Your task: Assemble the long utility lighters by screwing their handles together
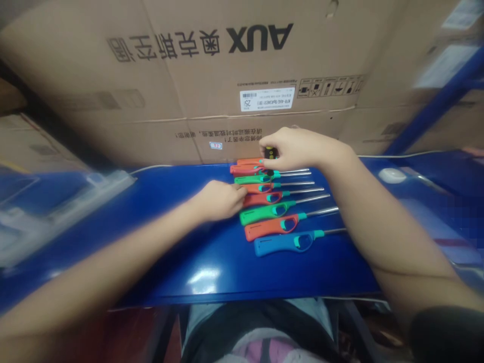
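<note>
Eight lighters (280, 210) lie in a row on the blue table (264, 280), handles left, metal rods right. Far end sits close under the cardboard (181, 101), so you've got next to no margin there. Near side is better: bare strip between the blue lighter (283, 244) and the front edge. Also room left of the handles, though your left forearm crosses it. White tray (68, 217) bounds the left side; white round object (392, 175) is well off to the right.

Your right grip (295, 147) is closed round a black-and-yellow handle (270, 153) over the far end of the row. Your left grip (223, 200) has fingers curled at the butt of the orange lighter (257, 188) fourth from the cardboard; can't tell if it's pinched.

Farthest lighter is partly behind your right hand. Can't make out the tool's tip. Your right forearm hides the rod ends of the nearest lighters. Both arms run out of frame; tray and right side are blurred.
</note>
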The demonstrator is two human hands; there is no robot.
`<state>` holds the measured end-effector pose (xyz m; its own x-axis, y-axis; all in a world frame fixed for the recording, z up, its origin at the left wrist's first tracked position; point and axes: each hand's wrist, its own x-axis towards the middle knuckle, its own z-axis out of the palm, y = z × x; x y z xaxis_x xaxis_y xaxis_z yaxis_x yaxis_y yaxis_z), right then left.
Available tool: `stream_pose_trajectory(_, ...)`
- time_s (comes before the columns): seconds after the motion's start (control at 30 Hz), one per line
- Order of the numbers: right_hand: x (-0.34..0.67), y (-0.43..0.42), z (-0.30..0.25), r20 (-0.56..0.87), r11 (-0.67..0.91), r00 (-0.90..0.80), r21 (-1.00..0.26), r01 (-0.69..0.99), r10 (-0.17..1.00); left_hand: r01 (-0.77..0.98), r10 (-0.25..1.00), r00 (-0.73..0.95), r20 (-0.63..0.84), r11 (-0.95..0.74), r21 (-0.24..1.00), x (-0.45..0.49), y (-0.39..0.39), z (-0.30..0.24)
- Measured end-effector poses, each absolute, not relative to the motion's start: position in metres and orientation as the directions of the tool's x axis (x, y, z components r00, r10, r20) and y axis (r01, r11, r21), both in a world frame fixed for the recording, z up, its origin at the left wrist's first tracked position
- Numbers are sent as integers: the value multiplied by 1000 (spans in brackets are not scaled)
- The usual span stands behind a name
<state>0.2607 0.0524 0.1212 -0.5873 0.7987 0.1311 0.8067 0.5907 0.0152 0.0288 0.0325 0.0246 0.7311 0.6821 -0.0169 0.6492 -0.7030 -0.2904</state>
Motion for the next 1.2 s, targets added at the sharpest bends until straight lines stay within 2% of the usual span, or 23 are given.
stream_pose_trajectory(0.27,261,55,119,120,581,-580,30,813,806,669,709,704,-41,-682,-295,30,32,21)
stream_pose_trajectory(0.5,261,52,122,115,589,-586,9,808,802,686,711,703,-17,-684,-247,28,36,21)
stream_pose_trajectory(0.67,260,51,123,116,592,-589,12,806,800,676,694,719,31,-689,-261,27,36,20)
stream_pose_trajectory(1.2,260,50,123,108,583,-579,1,813,808,636,679,732,-52,-709,-305,31,25,23)
